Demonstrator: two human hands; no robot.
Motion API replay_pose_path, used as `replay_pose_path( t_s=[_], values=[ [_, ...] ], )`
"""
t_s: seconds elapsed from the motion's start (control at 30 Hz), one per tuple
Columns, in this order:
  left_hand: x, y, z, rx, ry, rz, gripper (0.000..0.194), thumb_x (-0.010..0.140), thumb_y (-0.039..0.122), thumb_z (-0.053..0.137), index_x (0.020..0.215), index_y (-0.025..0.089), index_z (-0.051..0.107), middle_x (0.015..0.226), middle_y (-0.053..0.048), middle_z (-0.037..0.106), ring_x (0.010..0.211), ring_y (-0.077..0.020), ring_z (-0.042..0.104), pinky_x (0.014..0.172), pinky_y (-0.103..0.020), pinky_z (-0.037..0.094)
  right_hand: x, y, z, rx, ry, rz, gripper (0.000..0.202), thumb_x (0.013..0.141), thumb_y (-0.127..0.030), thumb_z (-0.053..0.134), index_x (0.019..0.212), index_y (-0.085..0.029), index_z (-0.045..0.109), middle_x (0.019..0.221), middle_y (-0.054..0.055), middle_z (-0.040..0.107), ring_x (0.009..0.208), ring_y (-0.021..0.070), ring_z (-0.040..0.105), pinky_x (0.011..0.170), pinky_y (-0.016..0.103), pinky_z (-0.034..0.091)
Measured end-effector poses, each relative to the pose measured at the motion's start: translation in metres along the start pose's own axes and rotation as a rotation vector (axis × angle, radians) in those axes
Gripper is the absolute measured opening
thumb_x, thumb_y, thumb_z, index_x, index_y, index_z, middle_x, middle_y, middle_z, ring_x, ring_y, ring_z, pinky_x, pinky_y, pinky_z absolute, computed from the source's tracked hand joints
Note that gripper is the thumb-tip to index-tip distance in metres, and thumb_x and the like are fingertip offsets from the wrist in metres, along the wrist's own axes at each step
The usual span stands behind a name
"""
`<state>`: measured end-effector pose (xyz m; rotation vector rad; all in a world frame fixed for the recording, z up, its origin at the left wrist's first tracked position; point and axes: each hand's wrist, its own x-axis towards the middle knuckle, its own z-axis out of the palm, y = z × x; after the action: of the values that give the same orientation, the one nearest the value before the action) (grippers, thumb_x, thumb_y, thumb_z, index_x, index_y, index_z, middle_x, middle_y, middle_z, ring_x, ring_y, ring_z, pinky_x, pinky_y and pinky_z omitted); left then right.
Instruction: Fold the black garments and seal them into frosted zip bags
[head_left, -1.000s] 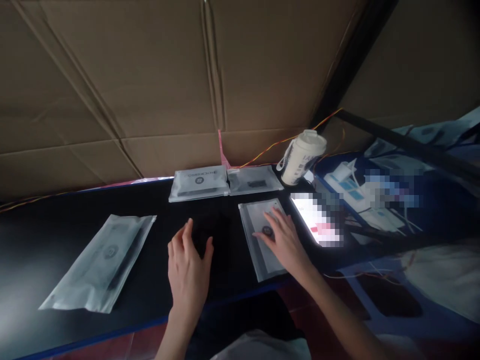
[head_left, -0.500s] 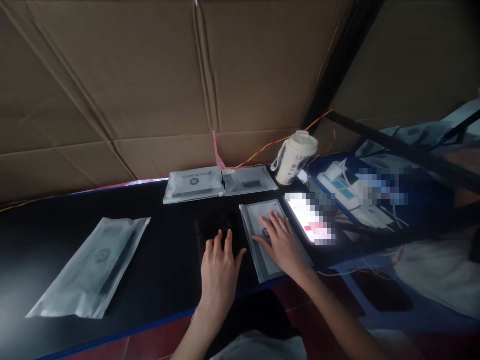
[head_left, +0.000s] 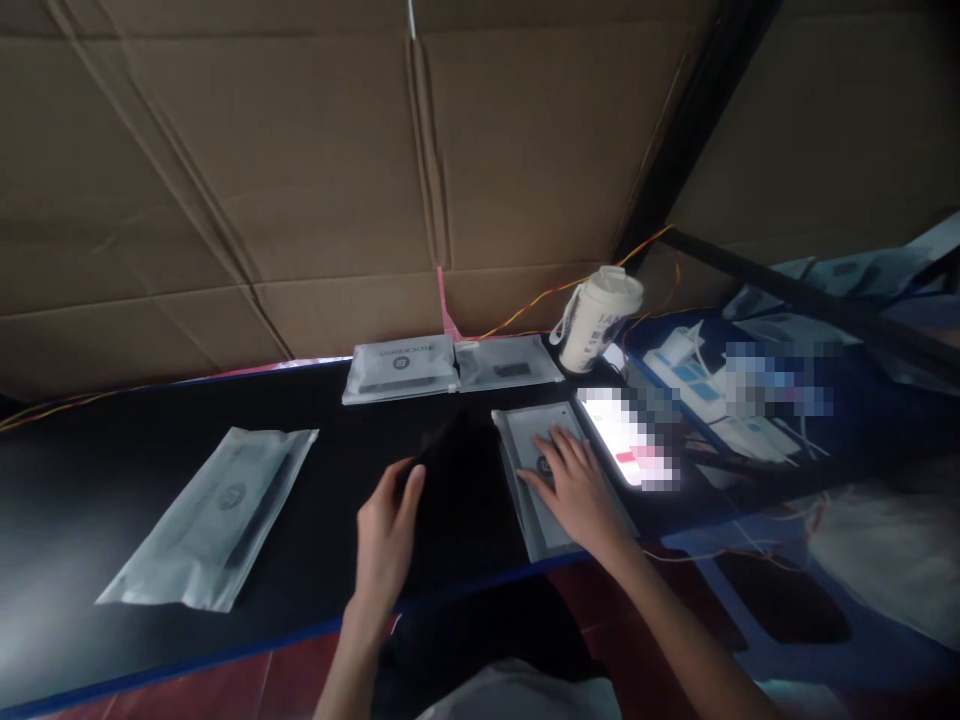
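My left hand [head_left: 387, 530] is closed on the edge of a soft-looking black item [head_left: 444, 462], thumb on top. Against the black tabletop its outline is hard to see, and its exact kind cannot be told. My right hand [head_left: 583, 492] lies with fingers spread on a frosted zip bag [head_left: 546, 535] with a round dark logo. Left of both hands, a filled frosted zip bag [head_left: 214, 520] rests at a slant. Two more bags lie at the back: a plump printed bag [head_left: 401, 370] and a flatter bag [head_left: 510, 362] with a small dark patch.
A white lidded cup [head_left: 600, 318] stands at the back right. Below it lies a lit phone [head_left: 626, 440]. Further right are a power strip [head_left: 686, 370] with cables and a dark metal bar [head_left: 750, 265]. Behind the table [head_left: 337, 450] rises a cardboard wall [head_left: 300, 180].
My left hand has gone from lying over the black item to gripping its left edge, lifting part of it. My right hand stays on the bag. The view has shifted slightly.
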<state>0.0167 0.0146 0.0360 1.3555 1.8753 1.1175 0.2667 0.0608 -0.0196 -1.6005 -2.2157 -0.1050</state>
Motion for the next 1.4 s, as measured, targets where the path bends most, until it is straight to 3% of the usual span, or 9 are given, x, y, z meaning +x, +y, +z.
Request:
replay_pose_path(
  t_s=[0.2, 0.37, 0.57, 0.7, 0.8, 0.93, 1.1, 1.2, 1.4],
  values=[
    [-0.024, -0.039, -0.048, 0.076, 0.279, -0.1, 0.05, 0.081, 0.056, 0.055, 0.117, 0.021, 0.055, 0.101, -0.006, 0.067, 0.086, -0.0235, 0.066, 0.076, -0.035, 0.051, -0.001, 0.001, 0.001, 0.011, 0.002, 0.003, 0.059, 0.092, -0.057, 0.041, 0.132, -0.015, 0.052, 0.143, 0.019, 0.046, 0.136, 0.0344, 0.036, 0.107, 0.056, 0.032],
    [-0.039, -0.032, -0.054, 0.355, 0.46, 0.062, 0.036, 0.088, 0.047, 0.049, 0.109, 0.021, 0.06, 0.108, -0.008, 0.061, 0.086, -0.0236, 0.064, 0.077, -0.037, 0.051, 0.0, 0.001, -0.002, 0.074, 0.094, -0.012, 0.05, 0.092, -0.054, 0.045, 0.125, -0.018, 0.057, 0.138, 0.018, 0.051, 0.129, 0.0344, 0.045, 0.105, 0.059, 0.035],
    [-0.026, -0.013, -0.016, 0.507, 0.111, 0.47, 0.034, 0.087, 0.041, 0.058, 0.113, 0.021, 0.059, 0.114, -0.01, 0.061, 0.107, -0.0286, 0.057, 0.09, -0.042, 0.048, 0.002, -0.02, -0.026, 0.259, 0.251, -0.125, 0.018, 0.094, -0.026, 0.049, 0.104, -0.023, 0.064, 0.106, 0.006, 0.07, 0.1, 0.0201, 0.066, 0.111, 0.051, 0.03],
    [-0.013, -0.007, 0.013, 0.694, -0.005, 0.516, 0.025, 0.087, 0.026, 0.057, 0.11, 0.018, 0.061, 0.111, -0.012, 0.063, 0.099, -0.0297, 0.059, 0.079, -0.043, 0.05, 0.004, -0.048, -0.037, 0.333, 0.188, -0.236, 0.019, 0.093, -0.02, 0.05, 0.103, -0.025, 0.065, 0.102, 0.003, 0.071, 0.096, 0.0181, 0.066, 0.113, 0.054, 0.025],
    [-0.003, -0.001, 0.017, 0.64, -0.046, 0.521, 0.022, 0.091, 0.017, 0.046, 0.105, 0.019, 0.063, 0.104, -0.01, 0.066, 0.094, -0.0257, 0.061, 0.08, -0.039, 0.05, 0.004, -0.065, -0.035, 0.332, 0.124, -0.3, 0.021, 0.093, -0.016, 0.049, 0.103, -0.025, 0.066, 0.102, 0.002, 0.072, 0.094, 0.0172, 0.066, 0.113, 0.054, 0.022],
    [0.017, -0.005, -0.02, 0.411, -0.105, 0.406, 0.027, 0.094, 0.031, 0.039, 0.107, 0.021, 0.061, 0.099, -0.008, 0.07, 0.085, -0.0223, 0.066, 0.075, -0.031, 0.05, 0.004, -0.075, -0.028, 0.274, 0.06, -0.311, 0.019, 0.092, -0.014, 0.051, 0.094, -0.022, 0.068, 0.085, -0.001, 0.072, 0.084, 0.0156, 0.065, 0.115, 0.052, 0.021],
    [0.039, -0.038, -0.11, 0.49, 0.209, 0.059, 0.033, 0.085, 0.052, 0.043, 0.082, 0.024, 0.059, 0.064, 0.0, 0.065, 0.06, -0.0219, 0.064, 0.053, -0.027, 0.044, 0.007, -0.072, -0.029, 0.211, 0.01, -0.309, 0.02, 0.092, -0.013, 0.049, 0.088, -0.021, 0.067, 0.079, -0.001, 0.07, 0.078, 0.0159, 0.063, 0.115, 0.054, 0.017],
    [0.04, -0.064, -0.153, 0.638, 0.282, -0.029, 0.032, 0.083, 0.054, 0.047, 0.083, 0.024, 0.059, 0.075, -0.003, 0.069, 0.071, -0.0256, 0.068, 0.058, -0.03, 0.046, 0.013, -0.068, -0.031, 0.179, -0.014, -0.305, 0.022, 0.093, -0.014, 0.047, 0.088, -0.022, 0.067, 0.076, -0.001, 0.069, 0.075, 0.0164, 0.062, 0.114, 0.055, 0.019],
    [0.033, -0.106, -0.168, 0.759, 0.191, 0.214, 0.05, 0.088, 0.052, 0.035, 0.113, 0.018, 0.06, 0.116, -0.016, 0.065, 0.11, -0.035, 0.061, 0.091, -0.046, 0.047, 0.029, -0.065, -0.027, 0.091, -0.044, -0.308, 0.02, 0.095, -0.02, 0.047, 0.091, -0.022, 0.066, 0.079, 0.002, 0.068, 0.077, 0.019, 0.062, 0.104, 0.053, 0.031]
  ],
)
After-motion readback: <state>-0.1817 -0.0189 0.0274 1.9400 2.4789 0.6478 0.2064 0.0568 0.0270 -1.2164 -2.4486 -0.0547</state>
